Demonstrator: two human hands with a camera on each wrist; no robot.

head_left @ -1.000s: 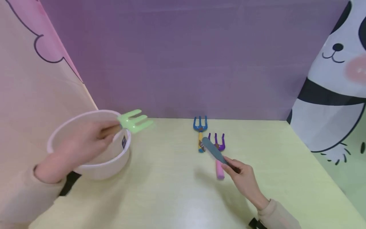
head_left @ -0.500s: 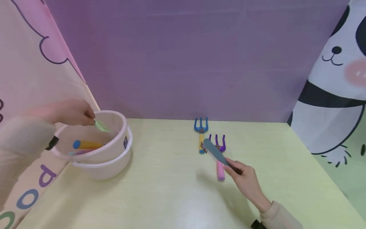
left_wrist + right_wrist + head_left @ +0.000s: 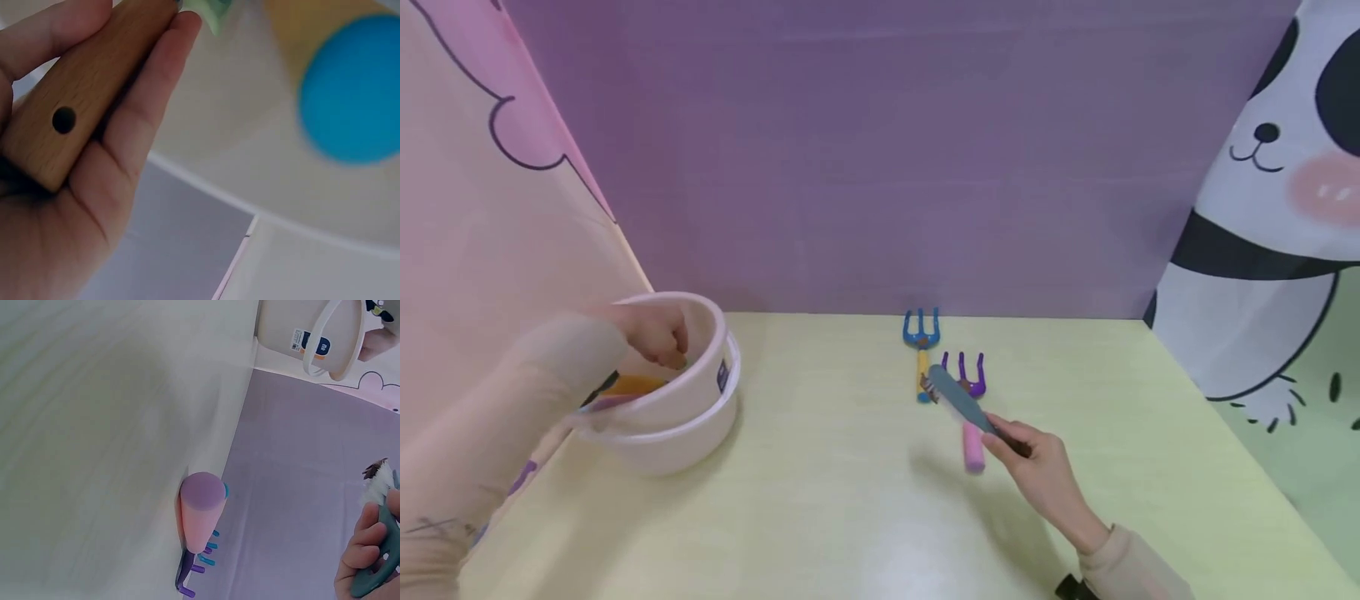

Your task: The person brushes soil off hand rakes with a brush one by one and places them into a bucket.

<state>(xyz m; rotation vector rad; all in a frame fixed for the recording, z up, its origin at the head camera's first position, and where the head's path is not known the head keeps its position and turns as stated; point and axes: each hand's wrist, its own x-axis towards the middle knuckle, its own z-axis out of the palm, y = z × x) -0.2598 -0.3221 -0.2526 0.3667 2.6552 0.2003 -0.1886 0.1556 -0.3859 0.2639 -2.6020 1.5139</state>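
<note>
My left hand (image 3: 655, 333) is down inside a white tub (image 3: 700, 385) at the left. It holds a toy hand rake by its wooden handle (image 3: 81, 94); only a bit of the green head (image 3: 212, 12) shows in the left wrist view. Over the table, my right hand (image 3: 1037, 467) grips a grey-green brush (image 3: 962, 398), whose white bristles (image 3: 378, 487) have brown tips. Beyond the brush lie a blue rake (image 3: 921, 335) with a yellow handle and a purple rake with a pink handle (image 3: 973, 450), partly covered by the brush.
A yellow handle with a blue end (image 3: 356, 94) lies in the tub. That tub sits tilted in a second white tub (image 3: 688, 446) on the pale table (image 3: 820, 500). A purple backdrop (image 3: 880, 167) rises at the table's far edge.
The left hand has carried the green rake from above the tub's right rim back over the tub, then down into it. The right hand with the brush stays nearly still.
</note>
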